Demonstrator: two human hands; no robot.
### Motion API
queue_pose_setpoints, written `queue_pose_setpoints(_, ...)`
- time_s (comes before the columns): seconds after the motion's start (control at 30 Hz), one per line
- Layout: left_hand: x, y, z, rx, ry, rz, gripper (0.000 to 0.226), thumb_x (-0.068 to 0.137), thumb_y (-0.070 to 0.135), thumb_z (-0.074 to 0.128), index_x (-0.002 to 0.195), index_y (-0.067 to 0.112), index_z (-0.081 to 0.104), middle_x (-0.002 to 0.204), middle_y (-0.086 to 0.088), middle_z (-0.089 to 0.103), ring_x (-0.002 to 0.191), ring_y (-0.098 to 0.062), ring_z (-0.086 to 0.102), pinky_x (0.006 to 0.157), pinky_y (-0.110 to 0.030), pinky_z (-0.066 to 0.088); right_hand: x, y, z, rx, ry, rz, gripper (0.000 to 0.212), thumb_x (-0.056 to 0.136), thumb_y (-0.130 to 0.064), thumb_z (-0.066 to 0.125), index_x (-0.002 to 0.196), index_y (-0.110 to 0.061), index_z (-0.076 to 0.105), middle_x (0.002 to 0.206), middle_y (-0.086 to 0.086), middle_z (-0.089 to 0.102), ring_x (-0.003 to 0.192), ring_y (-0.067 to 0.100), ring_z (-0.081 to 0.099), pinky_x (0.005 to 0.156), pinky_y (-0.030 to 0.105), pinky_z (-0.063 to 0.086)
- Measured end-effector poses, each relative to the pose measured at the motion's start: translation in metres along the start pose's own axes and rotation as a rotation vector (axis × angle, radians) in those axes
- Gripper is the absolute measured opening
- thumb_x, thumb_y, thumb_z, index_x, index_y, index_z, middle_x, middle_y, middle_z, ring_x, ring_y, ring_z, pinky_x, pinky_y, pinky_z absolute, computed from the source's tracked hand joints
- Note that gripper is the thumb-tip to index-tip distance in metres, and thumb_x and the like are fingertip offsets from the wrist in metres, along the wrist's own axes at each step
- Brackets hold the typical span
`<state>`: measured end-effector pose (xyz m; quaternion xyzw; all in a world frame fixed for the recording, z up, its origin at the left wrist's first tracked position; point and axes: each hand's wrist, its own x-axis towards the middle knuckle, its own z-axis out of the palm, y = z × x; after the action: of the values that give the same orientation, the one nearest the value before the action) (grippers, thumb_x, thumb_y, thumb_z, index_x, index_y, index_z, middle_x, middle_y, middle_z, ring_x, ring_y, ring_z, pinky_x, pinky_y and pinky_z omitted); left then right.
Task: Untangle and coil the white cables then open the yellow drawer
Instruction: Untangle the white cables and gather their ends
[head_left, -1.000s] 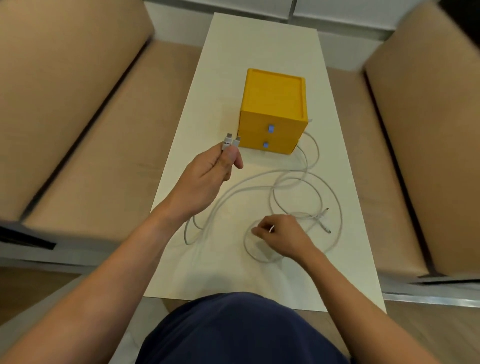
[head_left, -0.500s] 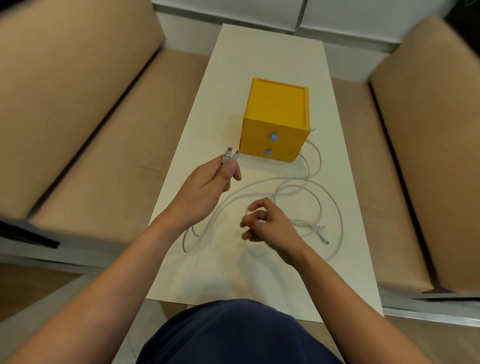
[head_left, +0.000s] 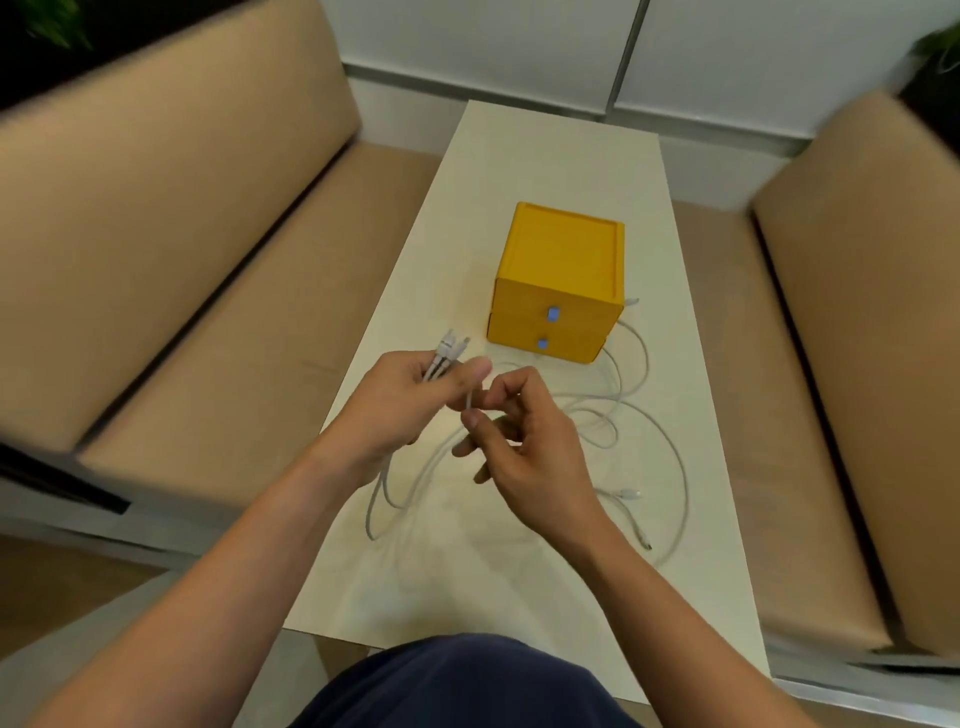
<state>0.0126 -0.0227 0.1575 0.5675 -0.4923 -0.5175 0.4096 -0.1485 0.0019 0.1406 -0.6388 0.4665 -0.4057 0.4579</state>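
My left hand (head_left: 400, 402) grips the plug ends (head_left: 448, 349) of the white cables, which stick out above its fingers. Close beside it, my right hand (head_left: 524, 441) pinches a cable strand (head_left: 469, 402) between thumb and forefinger. The remaining white cables (head_left: 670, 457) lie in loose tangled loops on the cream table (head_left: 550, 171), with two free plugs (head_left: 629, 493) at the right. The yellow drawer box (head_left: 563, 283) stands behind the hands, both drawers shut, each with a small blue handle (head_left: 551, 313).
Tan sofas flank the narrow table on the left (head_left: 171, 270) and right (head_left: 857, 338). One cable runs behind the box's right side (head_left: 631, 301). A white wall stands past the table's far end.
My right hand has lifted off the table loops and come up to my left hand, taking a strand between thumb and forefinger. The view has tilted so the box sits lower.
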Motion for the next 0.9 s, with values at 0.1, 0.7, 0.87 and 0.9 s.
queue_pose_setpoints(0.1,-0.002,0.008,0.004,0.072,0.033,0.062,0.018,0.098,0.019,0.068,0.084,0.008,0.073,0.049,0.015,0.056,0.039,-0.001,0.046,0.044,-0.008,0.033,0.001,0.006,0.008,0.071,-0.031,0.066,0.017,0.1,-0.012,0.065,0.097,-0.015,0.049,0.101,0.001,0.076,0.092,0.017,0.076,0.075,0.038,0.064)
queue_pose_setpoints(0.7,0.001,0.034,-0.008,0.057,0.062,0.191,0.024,0.105,0.025,0.057,0.083,0.016,0.064,0.057,0.01,0.031,0.05,-0.006,0.028,0.047,-0.016,0.027,0.016,0.035,-0.004,-0.434,-0.508,0.108,0.058,0.093,-0.051,0.068,0.146,-0.038,0.049,0.097,-0.012,0.064,0.086,0.006,0.065,0.081,0.027,0.054)
queue_pose_setpoints(0.87,0.001,0.038,0.0,0.079,0.129,0.203,0.028,0.106,0.028,0.054,0.098,0.007,0.071,0.044,0.017,0.039,0.043,0.0,0.04,0.046,-0.009,0.03,0.022,0.025,0.001,-0.395,-0.377,0.016,0.022,0.106,-0.034,0.051,0.105,-0.022,0.069,0.089,-0.008,0.071,0.083,0.009,0.067,0.08,0.039,0.055)
queue_pose_setpoints(0.9,0.001,0.037,0.0,0.038,0.162,0.214,0.031,0.106,0.033,0.054,0.1,0.01,0.073,0.045,0.016,0.036,0.043,-0.002,0.036,0.046,-0.011,0.029,0.021,0.023,0.0,-0.332,-0.309,-0.002,0.021,0.107,-0.031,0.051,0.104,-0.021,0.068,0.09,-0.008,0.071,0.083,0.009,0.068,0.079,0.037,0.056)
